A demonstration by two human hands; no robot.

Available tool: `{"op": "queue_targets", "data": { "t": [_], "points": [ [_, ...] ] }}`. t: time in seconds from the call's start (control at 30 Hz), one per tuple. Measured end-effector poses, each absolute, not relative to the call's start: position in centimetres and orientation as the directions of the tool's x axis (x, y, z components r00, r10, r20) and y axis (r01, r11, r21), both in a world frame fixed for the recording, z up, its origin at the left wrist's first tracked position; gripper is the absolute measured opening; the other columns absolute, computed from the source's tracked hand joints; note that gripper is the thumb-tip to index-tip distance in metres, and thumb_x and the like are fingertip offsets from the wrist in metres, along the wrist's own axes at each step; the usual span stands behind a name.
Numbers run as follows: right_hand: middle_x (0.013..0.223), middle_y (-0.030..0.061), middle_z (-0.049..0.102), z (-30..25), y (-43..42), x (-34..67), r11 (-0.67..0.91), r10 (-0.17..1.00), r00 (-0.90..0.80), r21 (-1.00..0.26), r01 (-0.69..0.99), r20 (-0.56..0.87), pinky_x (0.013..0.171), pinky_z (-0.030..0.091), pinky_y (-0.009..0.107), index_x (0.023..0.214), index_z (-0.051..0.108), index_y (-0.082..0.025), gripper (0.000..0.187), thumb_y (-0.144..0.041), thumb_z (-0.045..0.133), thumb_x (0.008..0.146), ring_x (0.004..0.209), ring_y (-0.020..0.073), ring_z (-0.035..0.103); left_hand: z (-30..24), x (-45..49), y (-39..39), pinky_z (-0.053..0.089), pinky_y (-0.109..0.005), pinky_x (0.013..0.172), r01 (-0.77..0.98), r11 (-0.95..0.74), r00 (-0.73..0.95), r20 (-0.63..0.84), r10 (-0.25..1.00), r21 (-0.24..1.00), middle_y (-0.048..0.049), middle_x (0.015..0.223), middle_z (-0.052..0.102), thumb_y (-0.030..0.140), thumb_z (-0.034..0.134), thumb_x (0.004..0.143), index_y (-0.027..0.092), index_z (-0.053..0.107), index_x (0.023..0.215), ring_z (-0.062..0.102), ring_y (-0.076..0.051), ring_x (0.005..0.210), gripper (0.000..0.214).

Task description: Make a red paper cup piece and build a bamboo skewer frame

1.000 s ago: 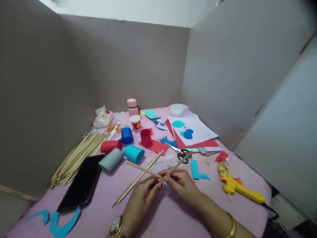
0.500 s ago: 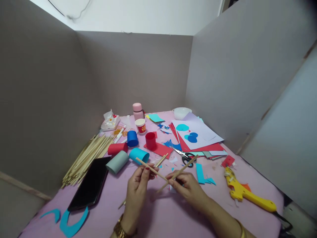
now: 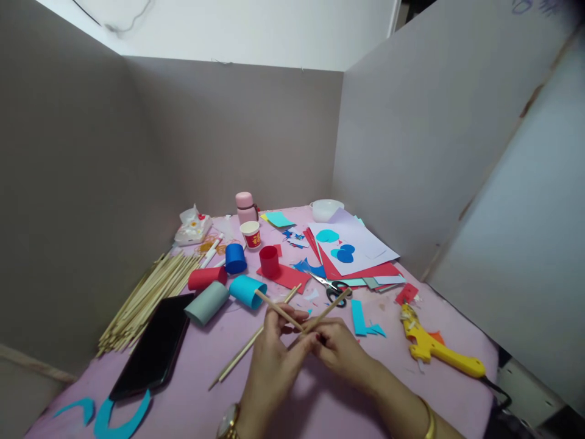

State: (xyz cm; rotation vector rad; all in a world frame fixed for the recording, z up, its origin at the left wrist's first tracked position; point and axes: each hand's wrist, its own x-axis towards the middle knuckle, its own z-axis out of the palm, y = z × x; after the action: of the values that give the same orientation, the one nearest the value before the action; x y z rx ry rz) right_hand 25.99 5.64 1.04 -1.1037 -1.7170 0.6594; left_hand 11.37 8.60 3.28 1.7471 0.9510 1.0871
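My left hand [image 3: 274, 360] and my right hand [image 3: 338, 349] meet low in the middle of the pink table [image 3: 192, 390]. Each pinches a thin wooden stick. The left hand's stick [image 3: 276, 308] slants up to the left. The right hand's stick [image 3: 329, 306] slants up to the right, and the two cross between my fingers. A third stick [image 3: 247, 347] lies on the table just left of my left hand. The fingers of both hands are closed.
A bundle of sticks [image 3: 146, 296] and a black tablet [image 3: 153, 350] lie at the left. Paper tubes [image 3: 247, 289], a red cup [image 3: 269, 261], scissors [image 3: 333, 286] and sheets of coloured paper [image 3: 351, 250] sit behind my hands. A yellow glue gun [image 3: 436, 350] lies at the right. Grey partition walls enclose the table.
My hands have come closer together, so the two sticks now cross at my fingertips. The view has shifted slightly.
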Motion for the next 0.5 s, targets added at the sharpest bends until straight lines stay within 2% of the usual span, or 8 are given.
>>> {"op": "queue_targets", "data": {
  "t": [0.17, 0.37, 0.5],
  "points": [
    [0.096, 0.0065, 0.074, 0.6, 5.8, 25.8, 0.473, 0.880, -0.143, -0.798, 0.374, 0.454, 0.082, 0.051, 0.030, 0.093, 0.073, -0.021, 0.026, -0.015, 0.048, 0.086, 0.087, 0.0200, 0.068, 2.8, 11.9, 7.5, 0.050, -0.037, 0.081, 0.233, -0.395, 0.293, 0.323, 0.900, 0.889, -0.0063, 0.098, 0.064, 0.031, 0.061, 0.082, 0.021, 0.048, 0.101, 0.064, -0.021, 0.092, 0.025],
    [0.093, 0.0056, 0.075, 0.6, 5.8, 25.8, 0.502, 0.863, -0.166, -0.772, 0.390, 0.477, 0.079, 0.051, 0.028, 0.094, 0.073, -0.022, 0.021, -0.024, 0.052, 0.089, 0.081, 0.0193, 0.068, 2.5, 11.0, 7.5, 0.053, -0.033, 0.080, 0.211, -0.435, 0.365, 0.343, 0.866, 0.875, -0.0051, 0.102, 0.066, 0.030, 0.054, 0.087, 0.023, 0.046, 0.103, 0.065, -0.018, 0.094, 0.019],
    [0.090, 0.0057, 0.075, 0.8, 5.6, 25.7, 0.517, 0.855, -0.200, -0.757, 0.399, 0.478, 0.074, 0.051, 0.029, 0.098, 0.072, -0.022, 0.019, -0.023, 0.057, 0.086, 0.072, 0.0192, 0.067, 2.1, 10.6, 7.3, 0.055, -0.033, 0.078, 0.213, -0.441, 0.351, 0.353, 0.867, 0.872, -0.0052, 0.099, 0.066, 0.030, 0.051, 0.089, 0.022, 0.047, 0.101, 0.066, -0.019, 0.093, 0.015]
  ]
}}
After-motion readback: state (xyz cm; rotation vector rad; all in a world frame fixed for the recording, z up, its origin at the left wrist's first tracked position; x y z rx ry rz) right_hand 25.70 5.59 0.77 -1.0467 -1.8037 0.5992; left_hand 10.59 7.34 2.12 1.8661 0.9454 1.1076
